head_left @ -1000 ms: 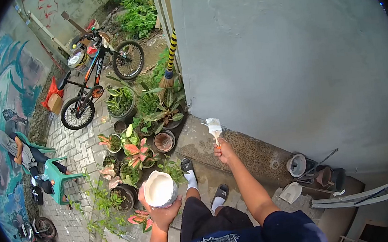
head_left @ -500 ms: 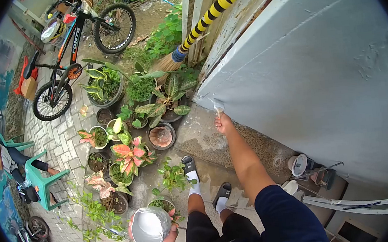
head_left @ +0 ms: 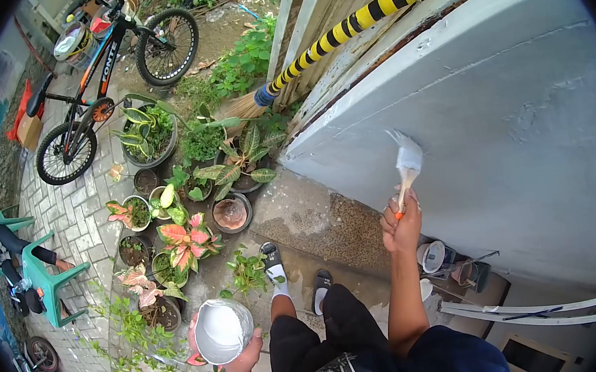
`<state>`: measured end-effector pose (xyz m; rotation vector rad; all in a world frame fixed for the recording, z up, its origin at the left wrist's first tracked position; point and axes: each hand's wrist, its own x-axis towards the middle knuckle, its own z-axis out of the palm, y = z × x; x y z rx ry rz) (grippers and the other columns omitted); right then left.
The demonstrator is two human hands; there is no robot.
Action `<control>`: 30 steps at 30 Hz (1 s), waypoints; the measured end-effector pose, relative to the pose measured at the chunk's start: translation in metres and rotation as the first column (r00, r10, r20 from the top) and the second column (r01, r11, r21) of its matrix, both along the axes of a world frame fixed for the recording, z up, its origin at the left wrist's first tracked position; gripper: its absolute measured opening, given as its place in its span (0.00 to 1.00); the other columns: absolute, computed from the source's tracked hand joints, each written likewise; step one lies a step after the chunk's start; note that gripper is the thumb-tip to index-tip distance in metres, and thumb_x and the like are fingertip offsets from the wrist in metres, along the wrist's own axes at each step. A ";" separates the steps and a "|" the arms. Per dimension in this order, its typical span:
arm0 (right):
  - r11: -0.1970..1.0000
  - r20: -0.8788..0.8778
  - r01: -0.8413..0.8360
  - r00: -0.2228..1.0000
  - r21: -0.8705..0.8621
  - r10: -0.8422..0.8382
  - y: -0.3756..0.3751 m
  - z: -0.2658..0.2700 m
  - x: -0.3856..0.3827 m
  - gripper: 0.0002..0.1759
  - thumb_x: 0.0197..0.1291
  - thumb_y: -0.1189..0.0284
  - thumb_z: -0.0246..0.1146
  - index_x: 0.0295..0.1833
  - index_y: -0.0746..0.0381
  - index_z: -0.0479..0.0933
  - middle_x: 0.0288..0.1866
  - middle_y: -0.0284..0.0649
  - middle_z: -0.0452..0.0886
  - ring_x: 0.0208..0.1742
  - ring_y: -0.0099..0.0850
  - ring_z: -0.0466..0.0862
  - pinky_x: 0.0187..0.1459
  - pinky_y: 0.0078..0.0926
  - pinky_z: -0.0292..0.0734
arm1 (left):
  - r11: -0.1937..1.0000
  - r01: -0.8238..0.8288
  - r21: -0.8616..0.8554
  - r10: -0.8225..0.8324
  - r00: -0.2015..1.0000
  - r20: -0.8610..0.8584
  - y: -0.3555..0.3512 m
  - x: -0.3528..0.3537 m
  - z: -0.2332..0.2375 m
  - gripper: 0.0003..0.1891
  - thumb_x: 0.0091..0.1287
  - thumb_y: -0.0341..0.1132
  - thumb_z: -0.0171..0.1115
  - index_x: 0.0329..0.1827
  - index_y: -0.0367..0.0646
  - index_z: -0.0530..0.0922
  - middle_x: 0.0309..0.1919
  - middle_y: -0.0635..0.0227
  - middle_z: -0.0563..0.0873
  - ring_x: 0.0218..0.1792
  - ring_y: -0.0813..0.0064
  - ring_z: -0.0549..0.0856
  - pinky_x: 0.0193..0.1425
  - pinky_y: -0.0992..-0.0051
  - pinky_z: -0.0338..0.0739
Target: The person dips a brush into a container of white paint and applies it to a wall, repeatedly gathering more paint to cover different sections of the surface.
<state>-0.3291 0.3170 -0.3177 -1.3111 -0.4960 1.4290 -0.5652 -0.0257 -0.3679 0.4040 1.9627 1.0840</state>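
My right hand (head_left: pixel 401 223) is closed round the handle of a paintbrush (head_left: pixel 408 159), whose bristles are coated in white paint. The bristle end is at the grey-white wall (head_left: pixel 493 124); a small pale streak shows by its tip. Low on the left, my left hand (head_left: pixel 246 356) grips a paint can (head_left: pixel 222 347) by its side. White paint (head_left: pixel 223 327) lies inside the can, and more is smeared on its rim.
Potted plants (head_left: pixel 187 243) crowd the ground left of my feet. A broom with a yellow-black handle (head_left: pixel 341 35) leans by the wall's far end. Beyond stand a bicycle (head_left: pixel 92 98) and a green plastic chair (head_left: pixel 48 278), with a seated person (head_left: pixel 6 243) nearby.
My right hand has lifted the paintbrush from the wall's lower corner, up and to the right. The left hand still holds the paint can, and the view has shifted slightly.
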 end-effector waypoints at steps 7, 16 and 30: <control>0.984 0.110 0.003 0.994 0.180 -0.024 -0.001 -0.004 -0.017 0.15 0.76 0.57 0.46 0.49 0.59 0.68 0.24 0.30 0.67 0.13 0.15 0.56 0.13 0.14 0.47 | 0.993 0.041 0.106 -0.033 0.997 -0.077 -0.001 0.002 -0.001 0.38 0.55 0.42 0.75 0.65 0.34 0.67 0.58 0.53 0.75 0.57 0.55 0.76 0.60 0.63 0.71; 0.957 0.141 -0.036 0.987 -0.287 0.079 0.023 -0.268 -0.028 0.20 0.75 0.50 0.45 0.40 0.56 0.65 0.20 0.30 0.64 0.13 0.19 0.56 0.13 0.19 0.50 | 0.995 -0.084 0.047 0.083 0.996 0.009 -0.001 0.017 -0.006 0.39 0.54 0.39 0.76 0.66 0.33 0.65 0.55 0.55 0.78 0.54 0.60 0.78 0.59 0.63 0.74; 0.838 0.058 -0.283 0.935 -0.467 0.349 0.059 -0.095 0.028 0.14 0.74 0.65 0.47 0.39 0.62 0.69 0.21 0.30 0.64 0.13 0.16 0.54 0.12 0.16 0.47 | 0.991 -0.100 0.083 0.096 0.994 0.056 0.023 0.016 0.025 0.51 0.50 0.36 0.77 0.72 0.34 0.50 0.67 0.48 0.62 0.61 0.57 0.73 0.64 0.62 0.72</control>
